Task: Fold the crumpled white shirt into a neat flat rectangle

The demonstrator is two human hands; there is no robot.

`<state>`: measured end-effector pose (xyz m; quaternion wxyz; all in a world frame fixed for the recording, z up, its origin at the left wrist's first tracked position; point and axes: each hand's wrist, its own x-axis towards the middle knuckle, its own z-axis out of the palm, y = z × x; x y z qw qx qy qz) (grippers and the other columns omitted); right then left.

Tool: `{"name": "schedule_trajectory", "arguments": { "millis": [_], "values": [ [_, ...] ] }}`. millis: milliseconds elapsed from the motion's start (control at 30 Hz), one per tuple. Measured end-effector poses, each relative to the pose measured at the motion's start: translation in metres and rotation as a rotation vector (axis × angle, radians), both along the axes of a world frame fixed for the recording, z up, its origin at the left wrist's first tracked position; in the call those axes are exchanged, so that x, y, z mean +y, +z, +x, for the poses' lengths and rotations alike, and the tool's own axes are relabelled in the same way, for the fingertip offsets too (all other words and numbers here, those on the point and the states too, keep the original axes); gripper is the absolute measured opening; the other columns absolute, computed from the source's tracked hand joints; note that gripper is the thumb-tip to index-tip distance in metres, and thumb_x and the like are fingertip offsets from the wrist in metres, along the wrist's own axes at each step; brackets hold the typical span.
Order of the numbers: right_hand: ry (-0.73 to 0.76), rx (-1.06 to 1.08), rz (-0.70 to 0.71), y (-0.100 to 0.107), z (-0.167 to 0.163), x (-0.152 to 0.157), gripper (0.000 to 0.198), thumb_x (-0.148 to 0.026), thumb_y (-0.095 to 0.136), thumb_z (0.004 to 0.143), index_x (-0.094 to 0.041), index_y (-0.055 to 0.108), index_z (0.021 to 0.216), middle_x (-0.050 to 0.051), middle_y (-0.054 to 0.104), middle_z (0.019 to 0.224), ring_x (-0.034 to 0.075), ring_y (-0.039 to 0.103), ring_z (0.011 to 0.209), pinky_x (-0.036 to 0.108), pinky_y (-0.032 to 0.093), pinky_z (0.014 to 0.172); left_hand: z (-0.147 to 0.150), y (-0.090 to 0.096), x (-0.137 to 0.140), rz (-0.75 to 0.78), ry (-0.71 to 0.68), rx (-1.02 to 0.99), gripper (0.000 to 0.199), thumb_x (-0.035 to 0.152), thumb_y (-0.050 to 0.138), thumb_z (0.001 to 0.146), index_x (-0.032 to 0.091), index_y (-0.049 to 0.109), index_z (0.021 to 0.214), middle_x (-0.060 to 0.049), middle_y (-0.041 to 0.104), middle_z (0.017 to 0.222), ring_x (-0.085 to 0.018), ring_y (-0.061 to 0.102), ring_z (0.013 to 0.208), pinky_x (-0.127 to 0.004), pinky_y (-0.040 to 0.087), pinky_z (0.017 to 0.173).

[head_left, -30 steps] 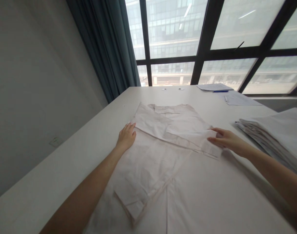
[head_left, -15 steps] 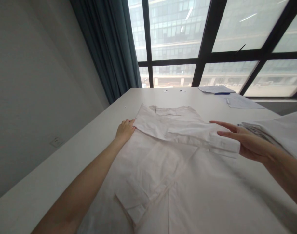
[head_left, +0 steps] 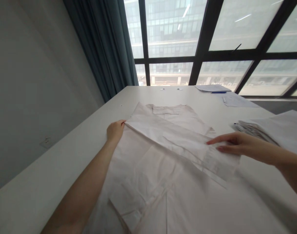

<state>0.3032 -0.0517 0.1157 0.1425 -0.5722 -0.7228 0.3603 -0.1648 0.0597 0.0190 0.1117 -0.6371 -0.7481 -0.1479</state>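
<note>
A shirt point(head_left: 163, 162) lay on the counter point(head_left: 65, 162), a stack of folded garments point(head_left: 272, 130) to its right; papers point(head_left: 226, 97) and a pen point(head_left: 218, 92) lay behind, near the window point(head_left: 211, 32).

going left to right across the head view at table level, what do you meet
left hand → white garment → right hand → stack of folded cloth

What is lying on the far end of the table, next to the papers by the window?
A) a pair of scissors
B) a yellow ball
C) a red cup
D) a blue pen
D: a thin blue pen lies beside the sheets of paper on the far part of the white table, near the window.
</note>
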Motion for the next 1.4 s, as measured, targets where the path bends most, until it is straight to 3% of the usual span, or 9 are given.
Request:
{"name": "schedule_trajectory", "arguments": {
  "millis": [167,333,400,567,733,833,1000,1233,1400],
  "values": [
    [0.159,-0.069,-0.323,-0.005,0.006,-0.005,0.060,-0.060,0.063,0.079,-0.023,0.064,0.126,-0.001,0.055,0.060,0.016,0.059,0.051,0.026,0.049,0.049,-0.001,-0.002,0.000,-0.002,-0.021,0.000,0.032,0.028,0.044,0.094,0.026,0.072,0.112,-0.007,0.075,0.102,-0.027,0.069,0.095,-0.036,0.052,0.079],
    [0.209,-0.199,-0.525,-0.023,0.006,-0.007,0.055,-0.053,0.062,0.081,-0.022,0.061,0.127,0.007,0.072,0.074,0.019,0.068,0.058,0.025,0.049,0.050,0.006,0.001,0.001,-0.008,-0.189,0.054,0.041,0.011,0.042,0.090,0.022,0.066,0.122,-0.008,0.065,0.127,-0.025,0.058,0.120,-0.039,0.044,0.100],
    [0.193,-0.254,-0.408,-0.028,0.007,-0.005,0.044,-0.052,0.057,0.085,-0.022,0.067,0.115,0.006,0.070,0.067,0.018,0.065,0.052,0.026,0.046,0.048,0.011,0.002,0.002,-0.033,-0.273,0.069,0.047,0.005,0.040,0.088,0.020,0.064,0.125,-0.007,0.060,0.134,-0.021,0.050,0.129,-0.037,0.038,0.107],
    [0.121,-0.422,0.209,-0.033,-0.005,-0.006,0.021,-0.039,0.057,0.086,-0.025,0.071,0.085,0.005,0.067,0.067,0.019,0.060,0.053,0.030,0.041,0.051,0.031,-0.002,0.003,-0.146,-0.486,0.079,0.043,0.016,0.041,0.093,0.021,0.058,0.132,-0.004,0.053,0.143,-0.014,0.047,0.133,-0.028,0.032,0.112],
    [0.421,-0.150,0.433,-0.047,-0.049,-0.021,0.026,-0.033,0.046,0.095,-0.024,0.065,0.111,0.011,0.065,0.117,0.024,0.063,0.104,0.039,0.050,0.088,0.040,-0.010,0.001,-0.261,-0.562,0.082,0.053,0.047,0.040,0.097,0.024,0.042,0.145,-0.008,0.034,0.155,-0.024,0.031,0.143,-0.045,0.026,0.115],
    [0.556,-0.091,0.505,-0.066,-0.072,-0.032,0.038,-0.036,0.047,0.097,-0.024,0.054,0.132,0.012,0.051,0.141,0.026,0.043,0.134,0.045,0.039,0.107,0.040,-0.011,0.000,-0.333,-0.547,0.083,0.059,0.053,0.036,0.097,0.025,0.035,0.149,-0.010,0.026,0.158,-0.026,0.022,0.146,-0.051,0.021,0.115],
    [0.627,-0.087,0.517,-0.084,-0.086,-0.042,0.049,-0.035,0.046,0.097,-0.020,0.039,0.144,0.013,0.048,0.146,0.025,0.037,0.138,0.046,0.033,0.112,0.041,-0.009,-0.001,-0.345,-0.535,0.077,0.057,0.053,0.034,0.098,0.027,0.034,0.149,-0.008,0.024,0.159,-0.026,0.020,0.147,-0.051,0.019,0.116],
    [0.511,-0.364,0.641,-0.066,-0.085,-0.046,0.011,-0.028,0.055,0.088,-0.018,0.060,0.091,0.010,0.064,0.098,0.025,0.058,0.091,0.042,0.043,0.084,0.038,-0.012,0.000,-0.238,-0.453,0.025,0.045,0.036,0.030,0.101,0.029,0.044,0.143,-0.005,0.036,0.155,-0.022,0.028,0.144,-0.050,0.022,0.115],
    [0.540,-0.427,0.593,-0.063,-0.084,-0.047,0.015,-0.018,0.050,0.086,-0.020,0.056,0.073,0.003,0.062,0.074,0.017,0.056,0.072,0.035,0.036,0.076,0.031,-0.014,0.004,-0.168,-0.341,0.000,0.050,0.019,0.030,0.095,0.024,0.045,0.143,-0.007,0.039,0.153,-0.023,0.031,0.143,-0.051,0.023,0.115]
  ]
}}
